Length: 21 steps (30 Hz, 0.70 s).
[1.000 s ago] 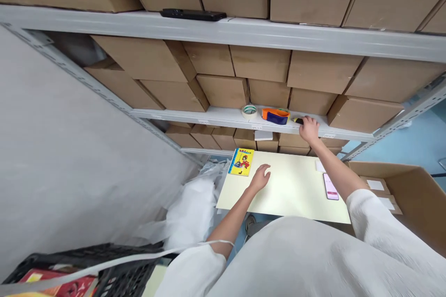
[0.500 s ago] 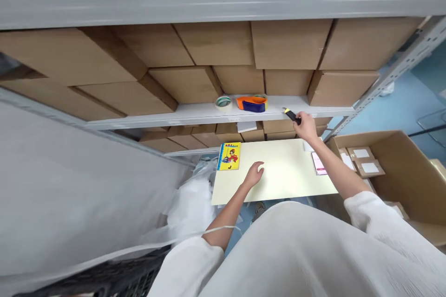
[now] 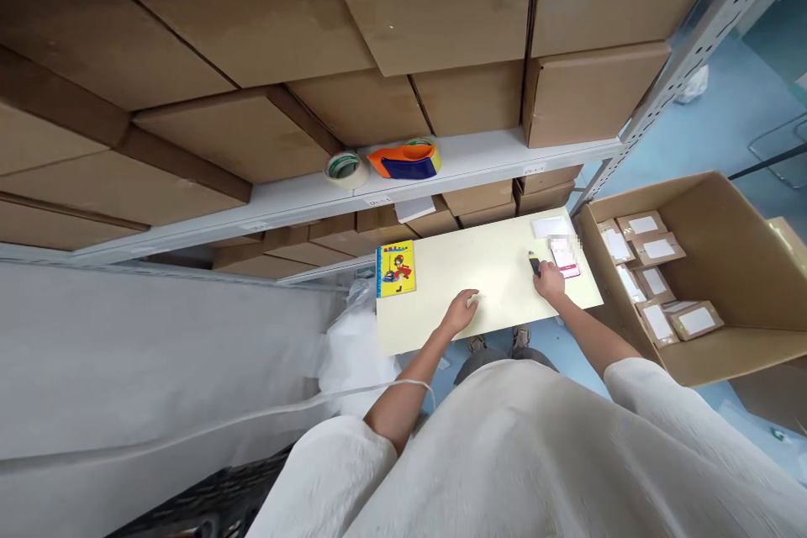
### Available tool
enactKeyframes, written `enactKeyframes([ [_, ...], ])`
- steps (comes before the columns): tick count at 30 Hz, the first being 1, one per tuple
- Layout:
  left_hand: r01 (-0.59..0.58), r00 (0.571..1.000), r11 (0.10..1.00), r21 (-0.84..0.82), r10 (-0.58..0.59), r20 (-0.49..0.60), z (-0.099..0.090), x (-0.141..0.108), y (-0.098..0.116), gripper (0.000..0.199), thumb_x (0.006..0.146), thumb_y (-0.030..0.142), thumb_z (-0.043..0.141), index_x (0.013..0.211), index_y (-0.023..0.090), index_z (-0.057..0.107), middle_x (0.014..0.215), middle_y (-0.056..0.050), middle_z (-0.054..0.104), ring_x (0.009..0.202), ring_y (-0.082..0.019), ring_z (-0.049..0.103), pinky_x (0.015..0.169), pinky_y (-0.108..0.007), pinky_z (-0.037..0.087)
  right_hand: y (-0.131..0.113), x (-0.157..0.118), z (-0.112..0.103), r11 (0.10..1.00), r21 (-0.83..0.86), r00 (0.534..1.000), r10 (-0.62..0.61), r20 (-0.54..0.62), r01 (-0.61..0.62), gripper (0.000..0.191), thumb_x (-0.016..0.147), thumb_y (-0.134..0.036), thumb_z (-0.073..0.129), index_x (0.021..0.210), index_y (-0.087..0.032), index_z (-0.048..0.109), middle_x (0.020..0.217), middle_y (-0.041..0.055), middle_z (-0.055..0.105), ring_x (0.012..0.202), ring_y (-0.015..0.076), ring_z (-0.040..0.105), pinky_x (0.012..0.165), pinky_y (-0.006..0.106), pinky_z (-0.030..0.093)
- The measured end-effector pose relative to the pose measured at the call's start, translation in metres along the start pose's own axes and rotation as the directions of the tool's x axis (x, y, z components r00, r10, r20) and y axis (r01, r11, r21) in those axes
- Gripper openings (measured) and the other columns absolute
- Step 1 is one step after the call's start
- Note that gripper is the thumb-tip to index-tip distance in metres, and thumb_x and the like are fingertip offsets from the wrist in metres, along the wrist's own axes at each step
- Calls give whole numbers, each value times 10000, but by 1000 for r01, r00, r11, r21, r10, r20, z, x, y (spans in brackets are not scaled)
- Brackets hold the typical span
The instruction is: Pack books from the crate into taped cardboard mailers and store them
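Observation:
My right hand (image 3: 551, 281) is closed around a black and yellow utility knife (image 3: 534, 263), held low over the right side of the cream table (image 3: 498, 256). Right beside that hand lie a phone with a lit pink and white screen (image 3: 566, 259) and a white paper pad (image 3: 550, 227). My left hand (image 3: 461, 311) hovers at the table's near side with its fingers apart and nothing in them. To its left, a yellow picture book (image 3: 397, 268) with a blue spine lies flat at the table's left end.
An orange and blue tape dispenser (image 3: 407, 161) and a tape roll (image 3: 346, 170) stand on the shelf edge (image 3: 303, 203) before stacked cartons (image 3: 208, 147). A large open carton (image 3: 750, 269) at right holds several labelled small boxes. White plastic sheeting (image 3: 353, 349) hangs at left.
My right hand has brought the utility knife down from the shelf edge to the table beside the phone. The view has tilted down and turned right. My left hand stays over the table.

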<state>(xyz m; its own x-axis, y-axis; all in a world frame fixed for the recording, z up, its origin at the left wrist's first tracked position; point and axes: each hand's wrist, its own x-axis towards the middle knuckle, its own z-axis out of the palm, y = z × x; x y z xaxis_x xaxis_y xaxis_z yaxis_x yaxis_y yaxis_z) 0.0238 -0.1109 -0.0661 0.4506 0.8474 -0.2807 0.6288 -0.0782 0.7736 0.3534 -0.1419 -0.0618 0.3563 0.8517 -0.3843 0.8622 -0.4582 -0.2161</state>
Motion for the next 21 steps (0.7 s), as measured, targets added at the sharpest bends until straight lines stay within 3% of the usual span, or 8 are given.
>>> enactKeyframes([
  [8,78,997,996,39,-78,-12,-9,-22,-12,360,971,188,598,1301,218,738,1362,-102,745,1206,-239,722,1130,-450,573,18,13,17,996,-87,1000,6,30,-4,344,1036,-253,557,1363,-146,559,1346,217,616,1264,331,550,949,396,437],
  [12,84,996,996,32,-84,-16,-10,-25,-13,370,966,189,588,1303,217,737,1357,-101,750,1207,-241,723,1120,-457,579,12,7,10,998,-63,1000,-7,-11,7,325,1061,-308,526,1326,-138,606,1379,229,604,1270,357,541,995,441,431],
  [15,80,997,997,5,-80,-23,-12,-22,-10,372,960,194,589,1300,212,739,1371,-111,745,1182,-242,736,1093,-450,594,-6,9,-14,999,3,993,-53,-102,54,316,1073,-299,471,1285,-142,645,1371,221,610,1247,358,547,998,451,435],
  [17,64,997,998,-15,-65,-44,-16,-19,-7,369,950,198,601,1289,213,744,1368,-113,747,1148,-238,749,1078,-443,603,-29,15,-42,989,57,973,-124,-194,137,329,1073,-282,449,1294,-147,653,1366,210,616,1230,350,554,999,445,441],
  [21,33,994,998,-57,-39,-100,-30,-14,1,343,945,219,633,1268,219,748,1352,-108,753,1138,-239,759,1064,-432,611,-99,32,-119,904,79,836,-350,-423,419,384,1074,-309,437,1358,-156,646,1384,200,614,1239,352,541,1036,460,441],
])
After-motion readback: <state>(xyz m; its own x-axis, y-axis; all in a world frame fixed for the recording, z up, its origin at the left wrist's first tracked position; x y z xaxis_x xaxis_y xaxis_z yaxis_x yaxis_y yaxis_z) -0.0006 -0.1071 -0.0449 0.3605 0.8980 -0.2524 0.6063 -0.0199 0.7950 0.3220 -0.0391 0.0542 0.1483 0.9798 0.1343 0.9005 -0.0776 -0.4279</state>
